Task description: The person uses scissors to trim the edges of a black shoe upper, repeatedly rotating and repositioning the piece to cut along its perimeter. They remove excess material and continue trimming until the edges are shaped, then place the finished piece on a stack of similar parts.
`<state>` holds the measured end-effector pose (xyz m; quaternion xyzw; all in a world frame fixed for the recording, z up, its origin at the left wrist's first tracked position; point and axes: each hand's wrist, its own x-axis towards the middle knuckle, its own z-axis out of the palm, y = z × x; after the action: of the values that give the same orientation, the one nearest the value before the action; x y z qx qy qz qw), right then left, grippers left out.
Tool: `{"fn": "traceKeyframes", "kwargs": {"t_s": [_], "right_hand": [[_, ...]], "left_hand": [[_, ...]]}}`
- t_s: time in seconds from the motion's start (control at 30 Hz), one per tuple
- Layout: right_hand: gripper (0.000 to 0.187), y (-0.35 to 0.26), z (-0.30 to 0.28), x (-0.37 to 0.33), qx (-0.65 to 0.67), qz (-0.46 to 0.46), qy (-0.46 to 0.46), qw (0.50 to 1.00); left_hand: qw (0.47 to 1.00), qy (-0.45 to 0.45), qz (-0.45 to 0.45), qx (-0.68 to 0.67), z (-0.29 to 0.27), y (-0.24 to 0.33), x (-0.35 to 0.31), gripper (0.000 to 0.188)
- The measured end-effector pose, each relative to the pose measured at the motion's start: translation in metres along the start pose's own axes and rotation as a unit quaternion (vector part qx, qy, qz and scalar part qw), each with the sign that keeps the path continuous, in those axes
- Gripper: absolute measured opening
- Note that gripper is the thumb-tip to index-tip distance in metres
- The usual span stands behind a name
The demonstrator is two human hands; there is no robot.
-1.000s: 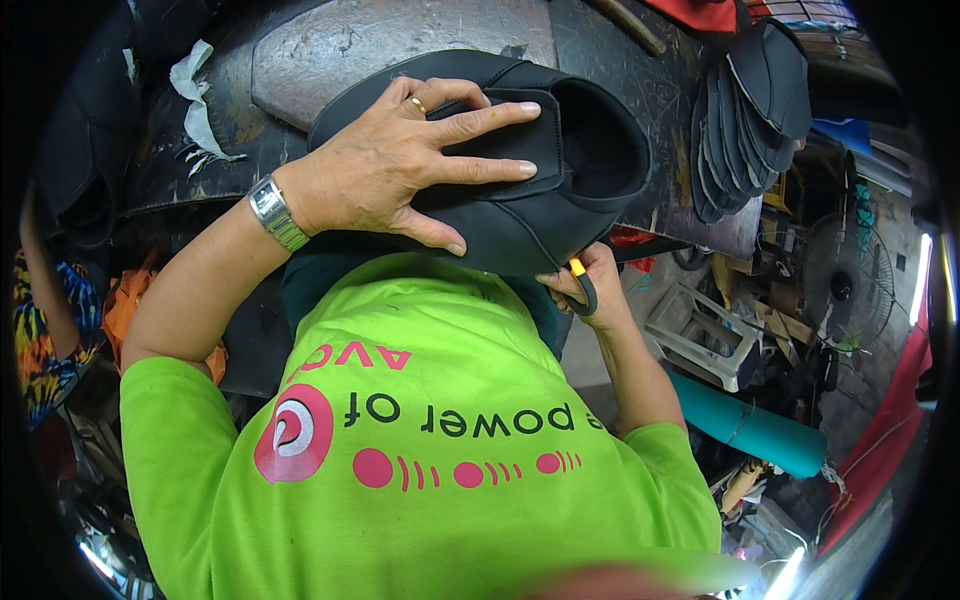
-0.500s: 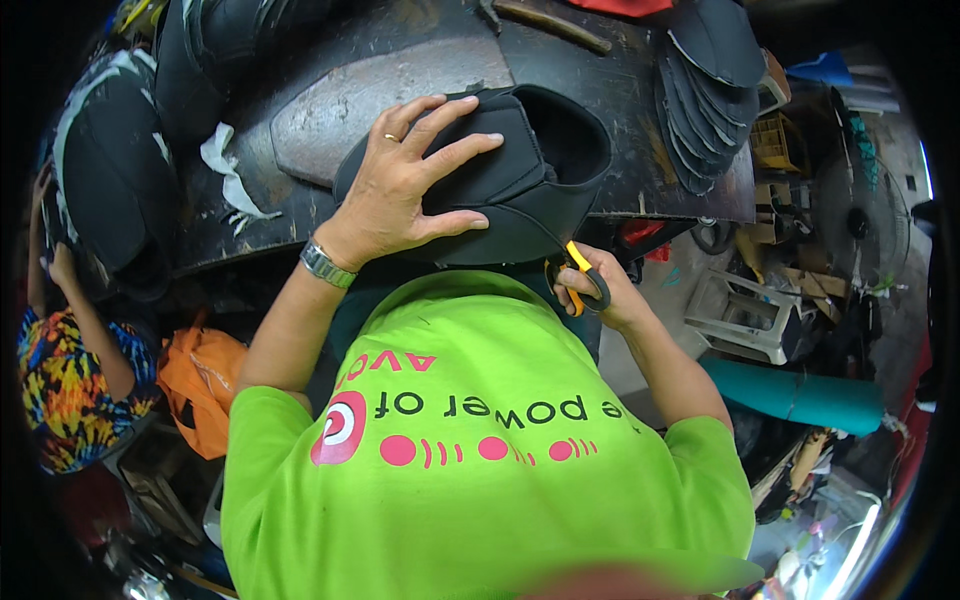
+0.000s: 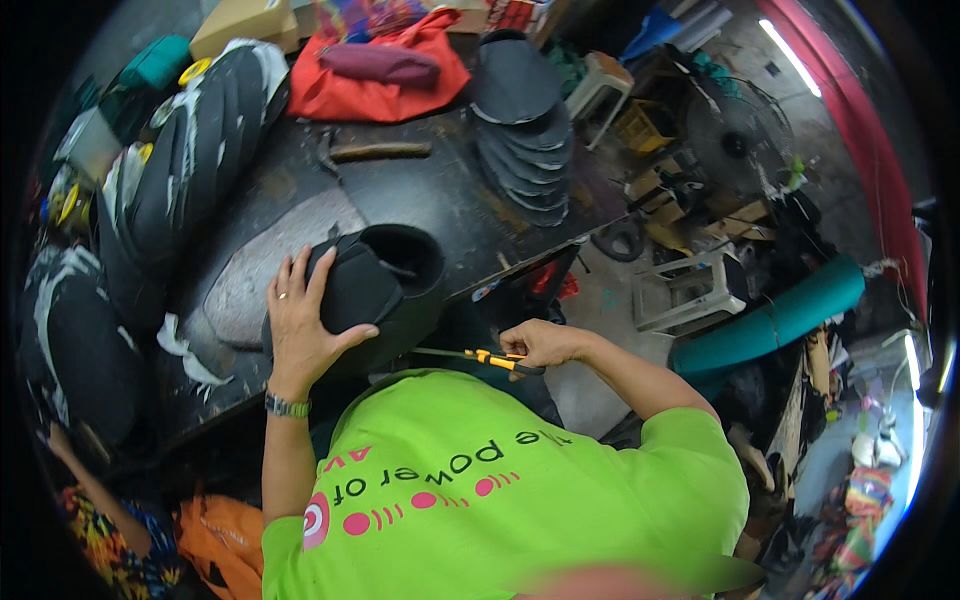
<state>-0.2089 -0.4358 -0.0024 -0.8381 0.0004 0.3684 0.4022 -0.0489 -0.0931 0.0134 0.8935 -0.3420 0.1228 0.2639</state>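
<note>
A black, padded shoe upper (image 3: 362, 290) with a wide round opening lies at the near edge of the dark table. My left hand (image 3: 303, 335) rests flat across its left side, fingers spread and thumb stretched out to the right. To the right of the upper, beyond the table edge, my right hand (image 3: 543, 343) is closed round the handles of yellow-and-black scissors (image 3: 488, 357). Their blades point left along the upper's near lower edge. Whether the tips touch the material I cannot tell.
Stacked black pieces (image 3: 180, 170) line the table's left side, and another stack (image 3: 520, 140) sits at the back right. A hammer (image 3: 380, 151) lies near a red bag (image 3: 380, 80). White scraps (image 3: 185, 350) lie left of my hand. A co-worker's arm (image 3: 100, 495) shows at lower left.
The view has swung, showing more of the table's far side. My right hand has drawn the scissors away from the upper's edge, and their blades now show. My left hand stays on the upper.
</note>
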Motion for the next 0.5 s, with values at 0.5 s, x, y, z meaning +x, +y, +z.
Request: {"fn": "traceKeyframes", "kwargs": {"t_s": [0.5], "right_hand": [[0.028, -0.112, -0.052, -0.038, 0.103, -0.277, 0.051, 0.954]], "left_hand": [[0.996, -0.016, -0.083, -0.024, -0.011, -0.005, -0.009, 0.099]]}}
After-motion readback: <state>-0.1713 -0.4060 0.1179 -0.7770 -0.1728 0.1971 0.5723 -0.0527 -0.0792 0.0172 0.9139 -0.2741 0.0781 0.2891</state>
